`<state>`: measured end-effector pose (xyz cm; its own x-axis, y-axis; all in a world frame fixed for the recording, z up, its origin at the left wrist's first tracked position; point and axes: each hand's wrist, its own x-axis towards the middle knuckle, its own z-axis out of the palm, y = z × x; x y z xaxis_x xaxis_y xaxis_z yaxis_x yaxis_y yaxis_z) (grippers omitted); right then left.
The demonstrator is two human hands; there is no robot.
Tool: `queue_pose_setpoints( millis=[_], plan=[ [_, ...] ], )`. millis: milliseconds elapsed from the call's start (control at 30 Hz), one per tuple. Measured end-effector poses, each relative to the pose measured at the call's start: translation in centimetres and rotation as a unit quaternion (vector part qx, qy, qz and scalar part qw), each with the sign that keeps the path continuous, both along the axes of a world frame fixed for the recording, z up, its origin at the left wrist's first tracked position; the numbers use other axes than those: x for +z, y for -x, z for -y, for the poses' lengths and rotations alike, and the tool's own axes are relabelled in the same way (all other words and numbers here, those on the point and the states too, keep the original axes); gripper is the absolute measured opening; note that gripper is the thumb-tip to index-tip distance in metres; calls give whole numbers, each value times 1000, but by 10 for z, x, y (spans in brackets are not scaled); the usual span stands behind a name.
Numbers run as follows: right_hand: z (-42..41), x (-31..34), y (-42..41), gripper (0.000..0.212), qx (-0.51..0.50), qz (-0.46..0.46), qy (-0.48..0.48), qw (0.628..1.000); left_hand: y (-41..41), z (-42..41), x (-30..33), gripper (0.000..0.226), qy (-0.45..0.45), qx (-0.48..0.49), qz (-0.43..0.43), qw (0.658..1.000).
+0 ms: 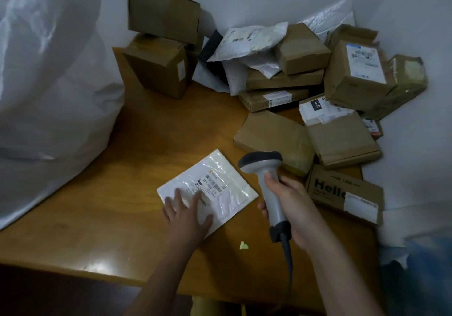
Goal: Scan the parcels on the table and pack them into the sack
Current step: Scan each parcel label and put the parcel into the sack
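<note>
A flat white mailer parcel (215,181) with a barcode label lies on the wooden table (137,193) near its front. My left hand (187,211) rests flat on its near corner, fingers spread. My right hand (291,208) grips a grey handheld scanner (265,181) by the handle, its dark head just to the right of the mailer and above it. The big white sack (49,95) bulges along the table's left side.
A heap of brown cardboard boxes (342,139) and white poly mailers (249,44) fills the table's back and right. Two brown boxes (159,64) are stacked at the back left. A "Hello" box (342,191) sits at the right edge. A small yellow scrap (243,245) lies near the front.
</note>
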<state>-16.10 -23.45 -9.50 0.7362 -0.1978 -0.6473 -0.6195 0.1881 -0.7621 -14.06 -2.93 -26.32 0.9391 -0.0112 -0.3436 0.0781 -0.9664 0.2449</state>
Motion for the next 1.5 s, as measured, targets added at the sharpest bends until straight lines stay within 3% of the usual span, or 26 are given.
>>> queue_pose_setpoints(
  millis=[133,267,400,467,767,900,1233,1500],
  plan=[
    [2,-3,-2,23,12,-15,2,1000,0,15,6,73,-28,11,-22,999],
    [-2,-1,-11,23,25,-2,11,1000,2,25,6,71,69,74,2,995],
    [-7,4,-17,24,61,26,25,998,3,20,4,101,46,224,-8,974],
    [-9,8,-17,26,83,31,35,995,2,18,2,102,67,256,-36,964],
    [-23,36,-9,34,100,37,53,993,-4,11,-2,73,202,366,-99,903],
    [-25,52,-3,33,87,50,66,993,-13,1,-12,52,276,409,-123,861],
    [-25,80,12,34,74,56,68,993,-15,-8,-21,22,354,432,-143,817],
    [-27,83,20,34,66,64,81,993,-21,-15,-37,32,389,425,-162,801]
  ],
)
